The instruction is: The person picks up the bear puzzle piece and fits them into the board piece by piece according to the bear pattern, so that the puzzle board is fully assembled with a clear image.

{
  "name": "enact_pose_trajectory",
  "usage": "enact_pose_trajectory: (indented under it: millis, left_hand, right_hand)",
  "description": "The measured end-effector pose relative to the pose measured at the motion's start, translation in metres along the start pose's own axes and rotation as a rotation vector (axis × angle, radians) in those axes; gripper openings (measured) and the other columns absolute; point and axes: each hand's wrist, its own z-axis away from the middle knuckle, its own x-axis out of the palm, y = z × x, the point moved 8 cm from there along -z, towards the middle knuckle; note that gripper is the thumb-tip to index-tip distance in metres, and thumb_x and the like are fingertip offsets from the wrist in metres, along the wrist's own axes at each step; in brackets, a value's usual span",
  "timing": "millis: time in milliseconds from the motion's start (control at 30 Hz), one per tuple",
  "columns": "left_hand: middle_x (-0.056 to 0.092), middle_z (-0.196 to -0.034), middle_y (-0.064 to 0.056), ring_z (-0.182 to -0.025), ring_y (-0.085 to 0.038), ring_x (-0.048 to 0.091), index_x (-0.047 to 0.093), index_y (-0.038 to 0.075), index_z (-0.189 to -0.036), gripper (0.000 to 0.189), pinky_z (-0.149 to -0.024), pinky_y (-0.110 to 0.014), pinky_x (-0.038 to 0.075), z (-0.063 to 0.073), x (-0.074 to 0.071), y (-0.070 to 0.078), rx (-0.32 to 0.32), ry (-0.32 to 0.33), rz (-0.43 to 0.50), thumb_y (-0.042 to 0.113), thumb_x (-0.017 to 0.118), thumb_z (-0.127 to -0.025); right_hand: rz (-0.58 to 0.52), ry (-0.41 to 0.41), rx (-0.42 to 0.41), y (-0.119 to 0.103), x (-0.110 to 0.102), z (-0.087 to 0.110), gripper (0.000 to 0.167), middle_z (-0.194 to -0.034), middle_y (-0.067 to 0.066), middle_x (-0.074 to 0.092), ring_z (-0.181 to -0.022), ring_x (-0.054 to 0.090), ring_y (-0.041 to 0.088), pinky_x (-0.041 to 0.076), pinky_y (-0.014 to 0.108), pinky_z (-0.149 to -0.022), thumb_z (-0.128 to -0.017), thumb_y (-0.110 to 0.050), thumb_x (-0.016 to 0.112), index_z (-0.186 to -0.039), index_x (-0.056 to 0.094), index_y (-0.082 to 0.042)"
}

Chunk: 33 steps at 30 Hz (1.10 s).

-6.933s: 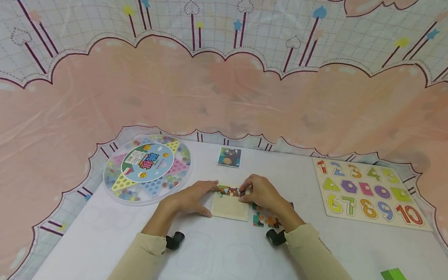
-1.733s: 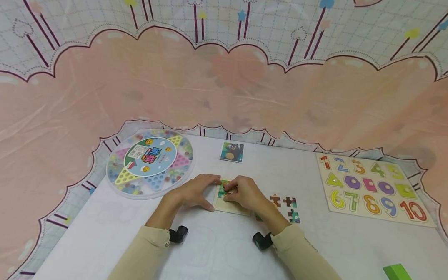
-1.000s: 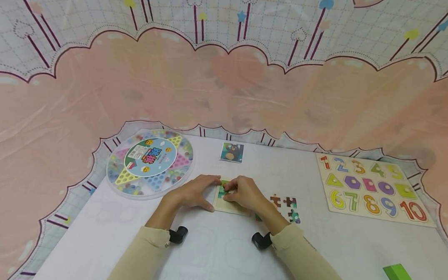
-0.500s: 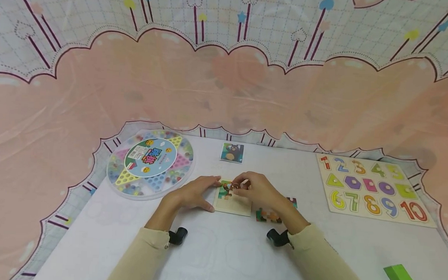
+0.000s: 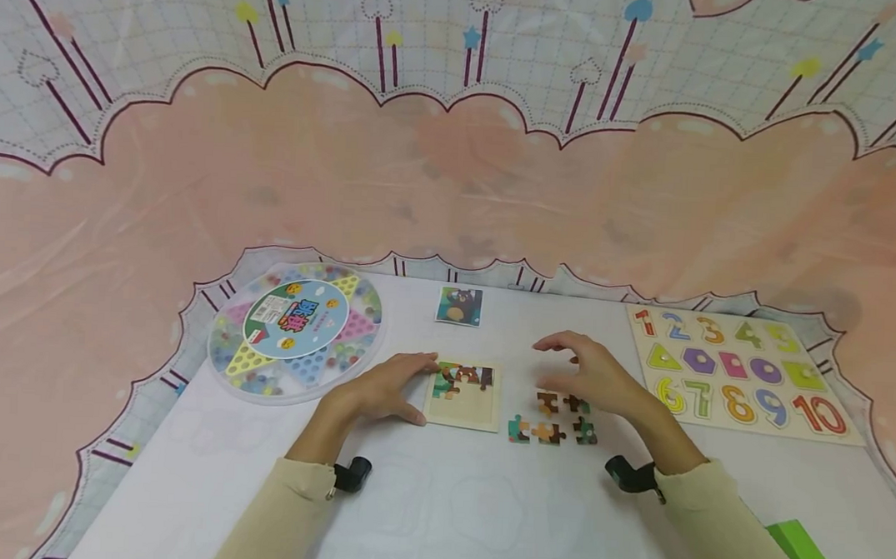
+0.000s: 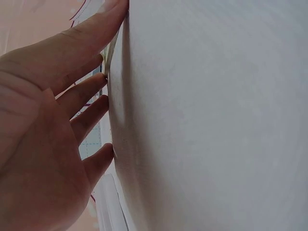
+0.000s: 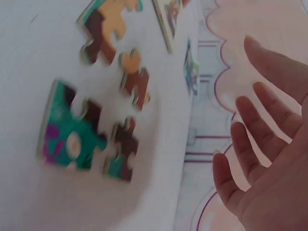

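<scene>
My left hand (image 5: 383, 392) rests at the left side of a square wooden puzzle tray (image 5: 463, 415), fingertips by its upper left corner and thumb by its lower left. In the left wrist view that hand's fingers (image 6: 82, 94) are extended. Jigsaw pieces (image 5: 468, 376) showing a bear's face fill the tray's upper part and reach down its left side; bare wood shows below. My right hand (image 5: 594, 373) hovers over several loose jigsaw pieces (image 5: 549, 434) right of the tray, holding nothing. The right wrist view shows its spread fingers (image 7: 250, 137) apart from the pieces.
A bear picture card (image 5: 458, 307) lies behind the tray. At left sits a round marble board game (image 5: 295, 331); at right lies a number-and-shape board (image 5: 744, 376). A green block (image 5: 804, 552) is near the front right, partly behind the right sleeve (image 5: 730, 517).
My right hand has left the tray, moved right over the loose pieces and spread its fingers. Compared with the oldest frame, a piece now sits on the tray's left side. My left hand stays put.
</scene>
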Motion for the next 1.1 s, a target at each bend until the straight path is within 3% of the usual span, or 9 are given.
enact_pose_trajectory:
  millis: [167,333,600,767,867,1100]
  left_hand:
    - [0.035,-0.167,-0.010,-0.157,-0.036,0.027,0.052,0.009,-0.147,0.078,-0.130,-0.056,0.021,0.001,-0.002,0.000,0.003,0.003,-0.002,0.018,0.088,-0.078]
    - [0.036,-0.167,-0.010,-0.157,-0.036,0.027,0.052,0.008,-0.147,0.078,-0.129,-0.056,0.022,0.001,-0.002,-0.001,0.006,0.005,-0.008,0.019,0.088,-0.078]
    - [0.034,-0.168,-0.007,-0.158,-0.034,0.026,0.052,0.011,-0.147,0.078,-0.130,-0.055,0.021,0.000,0.001,-0.003,-0.019,0.001,0.013,0.018,0.088,-0.078]
    - [0.035,-0.167,-0.008,-0.157,-0.035,0.026,0.052,0.011,-0.147,0.077,-0.130,-0.056,0.021,0.000,0.001,-0.001,-0.005,0.002,0.011,0.017,0.088,-0.078]
    - [0.035,-0.167,-0.008,-0.157,-0.035,0.026,0.052,0.011,-0.147,0.077,-0.130,-0.055,0.022,-0.001,0.001,-0.001,-0.004,0.000,0.007,0.017,0.088,-0.078]
    - [0.035,-0.167,-0.009,-0.157,-0.036,0.026,0.053,0.010,-0.146,0.077,-0.130,-0.055,0.022,0.000,0.001,-0.002,0.001,0.001,0.015,0.017,0.088,-0.078]
  right_hand:
    - [-0.014,-0.016,0.082,0.021,-0.003,0.008,0.052,-0.141,0.012,0.061,-0.137,0.046,0.038,0.034,0.067,-0.116,-0.087,-0.023,0.081,-0.134,0.062,-0.010]
    - [0.002,-0.044,0.116,0.035,0.008,0.013,0.049,-0.141,0.012,0.060,-0.139,0.044,0.039,0.032,0.071,-0.116,-0.084,-0.029,0.084,-0.127,0.066,-0.014]
    - [0.005,-0.082,0.079,0.042,0.021,0.014,0.041,-0.134,0.014,0.064,-0.132,0.051,0.038,0.041,0.067,-0.112,-0.083,-0.027,0.085,-0.119,0.070,-0.014]
    - [0.008,-0.106,0.000,0.041,0.026,0.013,0.034,-0.113,0.002,0.074,-0.110,0.061,0.023,0.051,0.047,-0.103,-0.084,-0.021,0.084,-0.115,0.072,-0.013]
    - [0.010,-0.113,-0.025,0.041,0.027,0.013,0.031,-0.107,-0.003,0.075,-0.103,0.060,0.016,0.051,0.038,-0.099,-0.084,-0.020,0.083,-0.113,0.073,-0.015]
    - [0.043,-0.111,-0.002,0.041,0.026,0.013,0.025,-0.110,-0.003,0.075,-0.111,0.056,0.020,0.044,0.047,-0.102,-0.084,-0.019,0.084,-0.107,0.076,-0.019]
